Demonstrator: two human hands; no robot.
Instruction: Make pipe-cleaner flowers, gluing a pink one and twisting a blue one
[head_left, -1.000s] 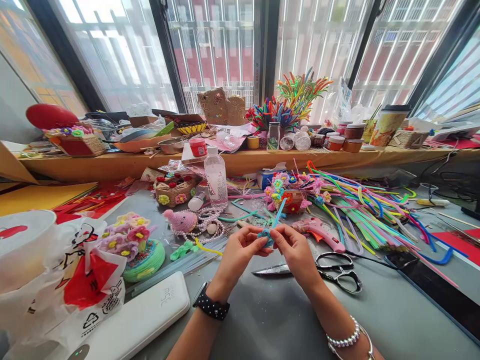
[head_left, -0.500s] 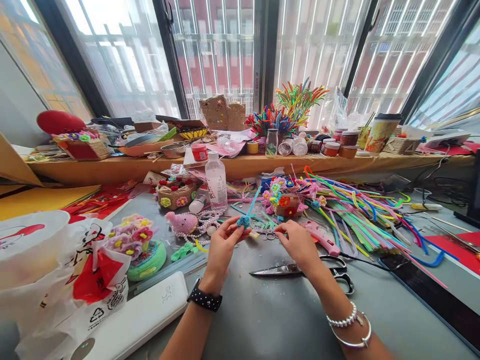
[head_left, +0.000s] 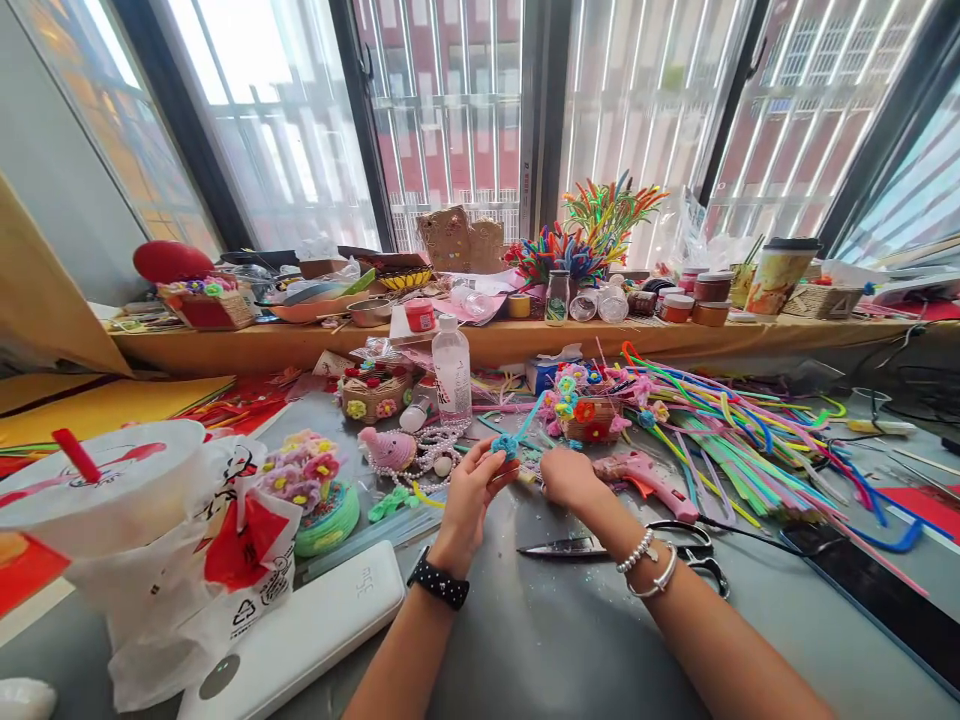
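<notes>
My left hand (head_left: 476, 490) pinches a small blue pipe-cleaner flower (head_left: 505, 446) between thumb and fingers. Its light blue stem (head_left: 531, 418) points up and to the right. Close by on the right, my right hand (head_left: 574, 482) is closed, knuckles up, low over the table; its fingertips are mostly hidden, so what they hold cannot be made out. Just right of that hand lies a pink glue gun (head_left: 651, 480). Scissors (head_left: 570, 549) lie partly under my right wrist, blades pointing left. Behind the hands stands a woven basket (head_left: 592, 422) decorated with pipe-cleaner flowers.
Pipe cleaners (head_left: 750, 450) spread across the right, beside a dark phone (head_left: 870, 590). At left are a bagged cup (head_left: 112, 480), a white power bank (head_left: 300, 630) and a green flower pot (head_left: 330, 520). A plastic bottle (head_left: 451, 370) stands behind. Jars and crafts crowd the ledge (head_left: 300, 345).
My right hand has moved left, closer to the blue flower, and its fingers are more tucked under. My left hand keeps its hold. The camera view has shifted slightly to the left.
</notes>
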